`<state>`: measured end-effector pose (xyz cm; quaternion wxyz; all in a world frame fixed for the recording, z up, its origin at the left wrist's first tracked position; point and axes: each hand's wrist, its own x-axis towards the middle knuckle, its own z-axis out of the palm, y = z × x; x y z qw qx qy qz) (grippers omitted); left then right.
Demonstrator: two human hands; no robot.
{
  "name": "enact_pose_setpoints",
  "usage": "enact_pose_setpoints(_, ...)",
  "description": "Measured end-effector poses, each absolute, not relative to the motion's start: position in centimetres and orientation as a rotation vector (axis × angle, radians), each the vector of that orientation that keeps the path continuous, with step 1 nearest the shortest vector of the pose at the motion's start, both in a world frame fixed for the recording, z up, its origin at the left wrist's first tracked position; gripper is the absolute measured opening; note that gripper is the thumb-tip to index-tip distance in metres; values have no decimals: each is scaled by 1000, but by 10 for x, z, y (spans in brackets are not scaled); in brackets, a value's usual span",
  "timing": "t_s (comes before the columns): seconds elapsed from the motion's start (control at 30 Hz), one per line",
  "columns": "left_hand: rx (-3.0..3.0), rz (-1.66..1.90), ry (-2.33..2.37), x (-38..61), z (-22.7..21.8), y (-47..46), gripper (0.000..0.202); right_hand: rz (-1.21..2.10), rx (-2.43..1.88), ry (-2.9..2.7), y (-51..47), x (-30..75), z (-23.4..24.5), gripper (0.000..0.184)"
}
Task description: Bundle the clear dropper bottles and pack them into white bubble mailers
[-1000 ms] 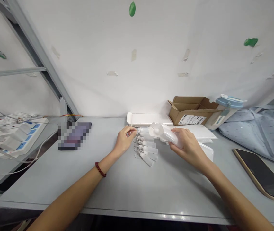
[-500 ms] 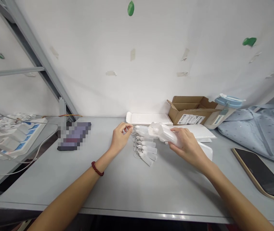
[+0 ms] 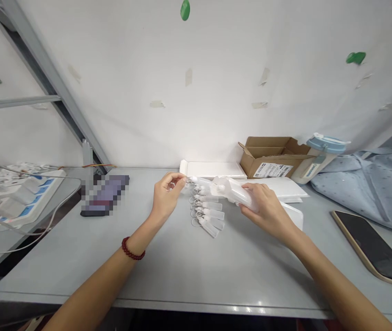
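Note:
My left hand (image 3: 170,193) pinches the thin end or loop of a small translucent white-capped tube (image 3: 201,182). That tube's other end reaches toward the clear plastic bag (image 3: 235,191). My right hand (image 3: 266,207) is wrapped around the bag, which looks crumpled at its left end; its contents are hard to make out. Beneath and in front of both hands, several similar tubes with ring loops (image 3: 213,215) lie side by side on the grey table (image 3: 182,266).
Behind the tubes lies a flat white box (image 3: 213,168). An open cardboard box (image 3: 273,158), a blue-lidded cup (image 3: 320,154) and a light blue cloth bag (image 3: 361,193) stand at right, with a phone (image 3: 371,248) nearer. Leftward are a dark blurred packet (image 3: 106,195) and a power strip (image 3: 40,197).
My left hand has drawn a little to the left, with the pinched tube showing more between it and the bag. My right hand has hardly moved.

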<state>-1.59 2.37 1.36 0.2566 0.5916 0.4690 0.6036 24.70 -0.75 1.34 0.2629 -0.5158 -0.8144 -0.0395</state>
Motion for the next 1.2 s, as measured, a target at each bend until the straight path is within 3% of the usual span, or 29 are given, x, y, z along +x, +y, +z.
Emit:
enact_pose_setpoints(0.6, 1745, 1427, 1137, 5, 12, 3, 8, -135, -1222, -2214, -16, 237, 12, 34)
enact_pose_setpoints(0.83, 1940, 1321, 1068, 12, 13, -9, 16, -116, -1142, -2268, -23, 231, 12, 38)
enact_pose_setpoints(1.03, 1969, 1358, 1350, -12, 29, 3, 18, -122, -1174, -2178, -20, 236, 17, 37)
enact_pose_setpoints(1.2, 2200, 563, 1527, -57, 43, 19, 25, -120, -1221, -2125, -15, 243, 20, 37)
